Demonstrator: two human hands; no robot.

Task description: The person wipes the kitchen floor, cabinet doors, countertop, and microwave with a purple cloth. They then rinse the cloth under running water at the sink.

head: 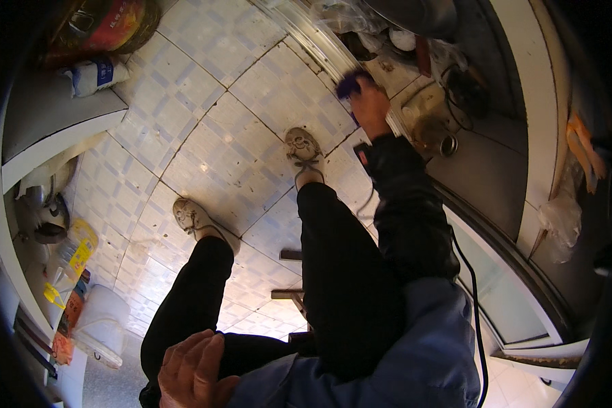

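Note:
My right hand [371, 108] holds a dark purple cloth [351, 85] against the pale metal sliding-door track [334, 53] on the floor. The arm reaches out in a black sleeve; the hand is slightly blurred. My left hand [191, 370] rests near my thigh at the bottom of the view, fingers a little bent and nothing seen in it; the palm side is hidden. Between my shoes [302, 145] and the track lies the patterned tile floor [224, 132], with small dark specks on it.
Behind the track stand a glass jar [448, 145], plastic bags [344, 15] and a cord. A glass sliding door [500, 275] is at right. Left are a salt-like packet [96, 77], a large oil bottle [109, 25], shelves with pots [48, 204], another plastic bottle [74, 260] and a translucent bin [102, 316].

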